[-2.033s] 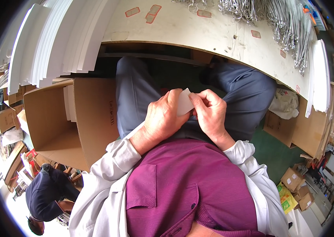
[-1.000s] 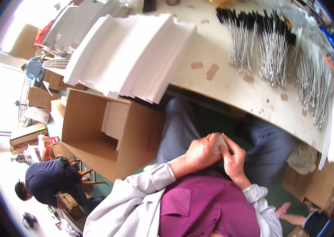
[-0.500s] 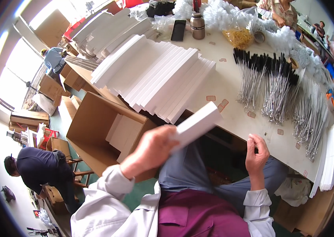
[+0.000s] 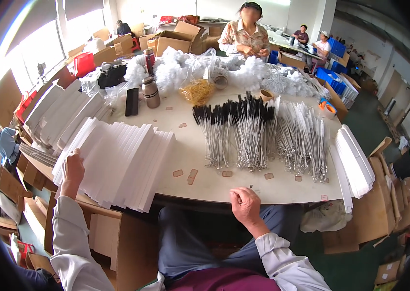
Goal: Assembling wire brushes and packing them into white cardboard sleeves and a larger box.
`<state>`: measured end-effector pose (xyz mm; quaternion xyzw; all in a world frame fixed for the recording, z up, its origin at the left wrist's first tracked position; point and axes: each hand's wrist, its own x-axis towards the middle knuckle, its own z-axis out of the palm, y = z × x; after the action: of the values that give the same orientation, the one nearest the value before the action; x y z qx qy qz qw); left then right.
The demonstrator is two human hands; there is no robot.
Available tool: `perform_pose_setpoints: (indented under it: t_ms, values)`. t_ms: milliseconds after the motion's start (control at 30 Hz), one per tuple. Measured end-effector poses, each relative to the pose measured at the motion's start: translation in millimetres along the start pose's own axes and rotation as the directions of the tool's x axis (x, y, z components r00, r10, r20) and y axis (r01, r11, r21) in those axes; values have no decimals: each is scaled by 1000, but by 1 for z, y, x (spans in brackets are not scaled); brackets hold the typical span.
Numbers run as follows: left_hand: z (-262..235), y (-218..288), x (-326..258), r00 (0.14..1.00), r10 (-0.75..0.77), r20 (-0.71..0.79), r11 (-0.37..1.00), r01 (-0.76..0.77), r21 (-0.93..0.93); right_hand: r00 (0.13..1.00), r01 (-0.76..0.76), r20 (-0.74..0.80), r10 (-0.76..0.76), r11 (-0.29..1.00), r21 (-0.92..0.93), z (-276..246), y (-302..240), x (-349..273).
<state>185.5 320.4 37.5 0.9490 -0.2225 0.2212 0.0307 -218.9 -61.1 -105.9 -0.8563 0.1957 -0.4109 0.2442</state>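
Note:
My left hand reaches to the left side of a row of long, narrow white boxes lying side by side on the table. Its fingers are curled against the edge of the outermost box. At the table's front edge, my right hand is loosely closed, with nothing showing in it. Beyond it lie bunches of thin wire brushes with twisted metal stems, some with black bristles and some with white bristles.
An open cardboard carton stands below the table at left. More white boxes lie at the right edge. Further back are a phone, a metal flask, yellow rubber bands and tape. A person works across the table.
My left hand held a white box above the carton; it is now at the row of white boxes, without that box visible. My right hand's fingers have curled in. The view has swung leftward and up.

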Motion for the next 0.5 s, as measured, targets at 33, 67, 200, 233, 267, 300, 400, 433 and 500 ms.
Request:
perform_pose_setpoints:
  t_ms: [33, 67, 200, 233, 267, 300, 400, 433, 500]
  values:
    - [5, 0, 4, 1000, 2, 2, 1000, -2, -7, 1000, -5, -2, 5, 1000, 4, 0, 0, 1]
    - [9, 0, 6, 999, 32, -4, 999, -32, 22, 1000, -10, -2, 10, 1000, 9, 0, 0, 2]
    - [21, -2, 12, 998, 57, -6, 996, -56, 66, 1000, -1, -8, 1, 1000, -19, 0, -1, 3]
    - [23, -1, 13, 998, 59, -6, 996, -59, 60, 1000, 5, -18, -6, 1000, -24, 0, -1, 4]
    - [25, 0, 14, 998, 56, -6, 996, -55, 71, 1000, 12, -28, -13, 999, -30, -1, -2, 3]
    - [24, -2, 12, 999, 47, -2, 995, -47, 91, 1000, 11, -23, -11, 1000, -28, 0, -3, 2]
    - [31, -19, 14, 999, 53, 11, 985, -54, 166, 1000, 3, -1, -3, 1000, -17, 4, -5, -1]
    - [37, -21, 15, 999, 48, 22, 983, -51, 175, 1000, 20, -20, -21, 999, -32, 4, -3, 1]
    - [35, -24, 14, 999, 34, 40, 988, -40, 150, 998, 45, -36, -47, 998, -48, 9, -5, 0]
